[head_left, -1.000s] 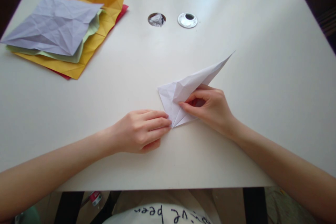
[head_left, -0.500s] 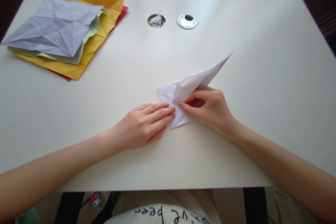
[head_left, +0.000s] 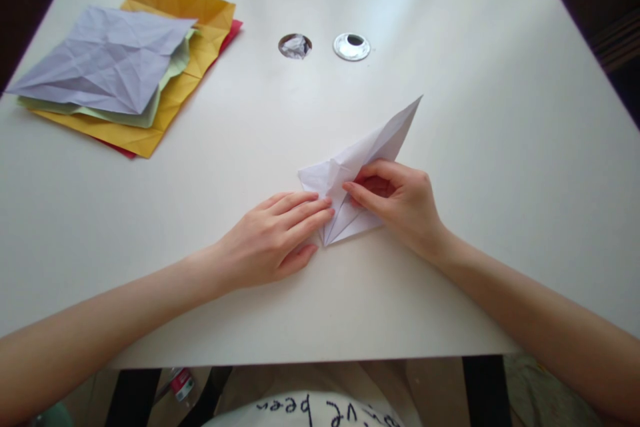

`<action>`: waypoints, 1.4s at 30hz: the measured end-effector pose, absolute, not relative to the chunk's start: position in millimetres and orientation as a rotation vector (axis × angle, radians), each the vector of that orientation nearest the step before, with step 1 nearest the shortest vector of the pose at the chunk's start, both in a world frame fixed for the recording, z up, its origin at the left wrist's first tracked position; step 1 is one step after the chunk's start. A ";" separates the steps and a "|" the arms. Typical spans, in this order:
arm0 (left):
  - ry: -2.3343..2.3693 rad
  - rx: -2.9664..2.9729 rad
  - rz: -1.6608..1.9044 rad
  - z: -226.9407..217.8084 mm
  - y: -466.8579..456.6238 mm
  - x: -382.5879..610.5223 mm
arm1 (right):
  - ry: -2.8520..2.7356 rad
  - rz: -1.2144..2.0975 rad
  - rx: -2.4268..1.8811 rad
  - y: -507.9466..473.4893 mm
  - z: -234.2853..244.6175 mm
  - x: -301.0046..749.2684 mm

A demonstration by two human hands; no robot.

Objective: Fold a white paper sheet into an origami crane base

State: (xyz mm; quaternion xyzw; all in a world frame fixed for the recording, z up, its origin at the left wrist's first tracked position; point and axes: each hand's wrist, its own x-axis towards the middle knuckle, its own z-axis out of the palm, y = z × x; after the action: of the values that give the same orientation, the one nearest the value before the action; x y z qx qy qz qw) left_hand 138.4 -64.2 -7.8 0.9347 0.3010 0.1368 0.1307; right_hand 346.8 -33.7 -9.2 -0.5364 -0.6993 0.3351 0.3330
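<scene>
A white sheet of paper [head_left: 373, 147], folded into a long pointed shape, lies on the white table [head_left: 500, 147] in front of me. Its tip points up and to the right. My left hand [head_left: 273, 240] lies flat with fingers stretched out, the fingertips pressing the paper's near left edge. My right hand [head_left: 400, 203] is curled around the paper's right side, thumb and fingers pinching a raised flap.
A stack of creased coloured sheets [head_left: 120, 67], lilac on top of pale green, yellow and red, lies at the far left. Two round holes sit at the table's back middle: one stuffed with crumpled paper [head_left: 295, 46], one with a metal ring [head_left: 352, 47].
My left hand slid right and its fingers stretched out onto the paper's edge. My right hand lifted the flap, so the paper's tip swung a little left and stands steeper.
</scene>
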 end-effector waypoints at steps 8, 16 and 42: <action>0.832 2.779 0.419 -7.8 -68.0 140.6 | -1.929 0.655 -1.471 -38.2 -3.6 343.8; 0.844 2.809 0.373 -10.7 -68.3 141.3 | -1.999 0.635 -1.536 -37.5 -2.4 343.5; 0.767 2.813 0.425 -9.6 -77.2 143.4 | -1.978 0.984 -1.489 -36.8 -0.1 346.0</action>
State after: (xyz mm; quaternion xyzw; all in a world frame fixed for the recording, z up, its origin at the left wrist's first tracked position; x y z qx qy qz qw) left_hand 143.4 -77.2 -9.6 0.9502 0.2589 0.1434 0.0974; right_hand 346.0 -36.8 -0.1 -0.5431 -0.7214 0.3587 0.2363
